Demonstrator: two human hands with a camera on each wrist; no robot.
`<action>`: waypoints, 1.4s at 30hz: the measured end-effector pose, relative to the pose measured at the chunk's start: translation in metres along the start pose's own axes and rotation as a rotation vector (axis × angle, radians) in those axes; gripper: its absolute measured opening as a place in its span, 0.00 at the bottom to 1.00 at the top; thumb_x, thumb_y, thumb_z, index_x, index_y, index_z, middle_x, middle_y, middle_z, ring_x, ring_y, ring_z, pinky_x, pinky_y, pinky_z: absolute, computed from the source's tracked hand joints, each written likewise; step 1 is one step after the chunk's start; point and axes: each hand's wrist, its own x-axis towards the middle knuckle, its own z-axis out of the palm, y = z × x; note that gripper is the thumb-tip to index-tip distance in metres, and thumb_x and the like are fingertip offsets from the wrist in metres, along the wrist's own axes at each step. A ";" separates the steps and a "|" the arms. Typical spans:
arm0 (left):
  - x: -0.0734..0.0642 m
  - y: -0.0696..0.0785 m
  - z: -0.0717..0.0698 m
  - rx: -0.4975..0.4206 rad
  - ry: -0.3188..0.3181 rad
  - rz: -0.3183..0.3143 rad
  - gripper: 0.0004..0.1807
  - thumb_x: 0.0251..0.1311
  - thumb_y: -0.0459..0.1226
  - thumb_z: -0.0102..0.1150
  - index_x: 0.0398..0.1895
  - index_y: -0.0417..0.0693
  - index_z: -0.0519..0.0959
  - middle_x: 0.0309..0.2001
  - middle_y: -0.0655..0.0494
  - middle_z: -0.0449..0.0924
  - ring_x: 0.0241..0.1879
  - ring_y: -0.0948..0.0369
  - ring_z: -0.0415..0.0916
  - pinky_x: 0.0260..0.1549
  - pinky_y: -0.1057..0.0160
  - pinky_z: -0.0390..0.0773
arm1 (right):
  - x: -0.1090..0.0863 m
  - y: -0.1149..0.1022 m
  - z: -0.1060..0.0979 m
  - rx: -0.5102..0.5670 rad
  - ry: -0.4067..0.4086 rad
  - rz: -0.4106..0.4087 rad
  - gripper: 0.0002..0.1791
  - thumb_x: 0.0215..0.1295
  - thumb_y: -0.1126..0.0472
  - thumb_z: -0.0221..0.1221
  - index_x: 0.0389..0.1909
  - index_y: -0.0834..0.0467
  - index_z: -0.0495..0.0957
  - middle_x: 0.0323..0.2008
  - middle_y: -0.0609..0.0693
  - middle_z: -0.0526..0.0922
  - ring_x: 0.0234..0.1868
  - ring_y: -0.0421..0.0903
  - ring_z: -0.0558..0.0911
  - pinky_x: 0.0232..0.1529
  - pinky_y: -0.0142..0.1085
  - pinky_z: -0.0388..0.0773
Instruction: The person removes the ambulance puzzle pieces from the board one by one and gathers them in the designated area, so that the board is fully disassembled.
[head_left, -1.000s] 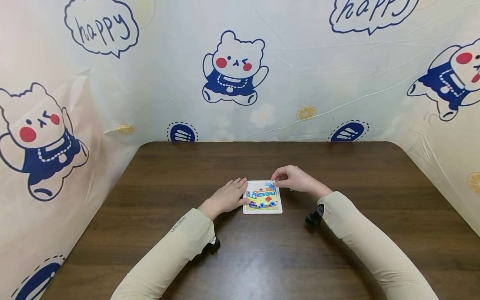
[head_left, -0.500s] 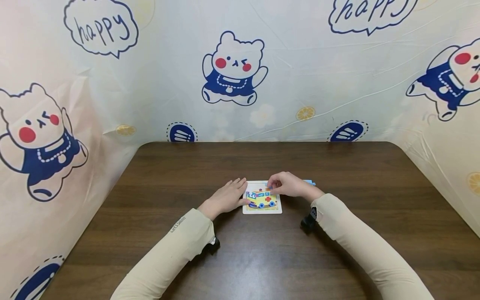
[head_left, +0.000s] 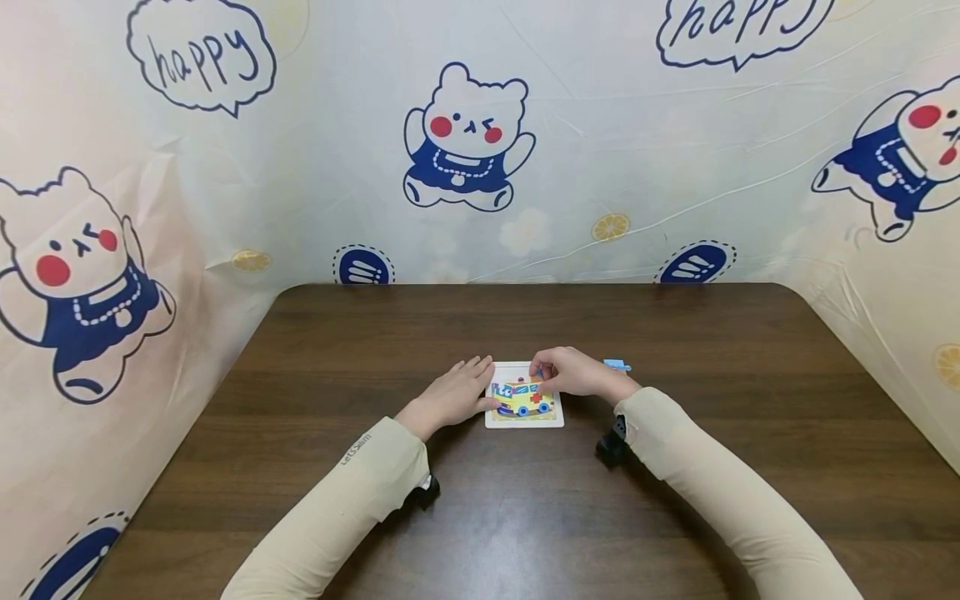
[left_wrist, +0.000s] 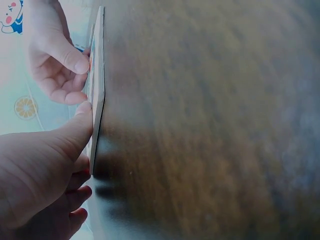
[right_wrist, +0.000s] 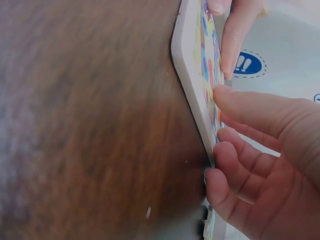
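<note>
A small jigsaw puzzle (head_left: 525,408) of a yellow ambulance, in a white frame, lies on the dark wooden table; a white strip shows along its top. My left hand (head_left: 452,395) rests on the frame's left side with its fingers straight and the thumb over the near left edge. Over the upper right part, my right hand (head_left: 572,370) has thumb and fingers curled at the puzzle's surface, pinching a small puzzle piece mostly hidden by the fingers. In the right wrist view, its thumb (right_wrist: 240,100) touches the picture, and the lower fingers curl by the frame's edge.
A light blue puzzle piece (head_left: 617,365) lies on the table (head_left: 480,500) just beyond the right wrist. Black wrist cameras hang under both sleeves. A cartoon-printed curtain (head_left: 570,150) stands behind the table and along both sides.
My right hand has moved left and nearer, from the frame's top right corner onto the puzzle's upper part, uncovering the light blue piece at right. The left hand has stayed still.
</note>
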 end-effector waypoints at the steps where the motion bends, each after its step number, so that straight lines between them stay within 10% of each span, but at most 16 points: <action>1: 0.000 0.000 0.000 0.003 0.003 0.003 0.38 0.64 0.53 0.47 0.68 0.36 0.55 0.69 0.45 0.51 0.68 0.52 0.46 0.64 0.56 0.47 | 0.000 0.000 0.000 -0.002 -0.003 0.003 0.08 0.56 0.66 0.63 0.37 0.61 0.77 0.22 0.47 0.71 0.24 0.42 0.68 0.25 0.32 0.65; 42: 0.001 -0.002 0.000 -0.019 -0.001 0.010 0.38 0.65 0.52 0.47 0.68 0.36 0.55 0.69 0.44 0.51 0.68 0.50 0.47 0.64 0.54 0.47 | -0.001 -0.002 0.002 -0.026 0.079 0.032 0.17 0.58 0.63 0.63 0.46 0.60 0.72 0.43 0.53 0.70 0.34 0.46 0.70 0.39 0.37 0.72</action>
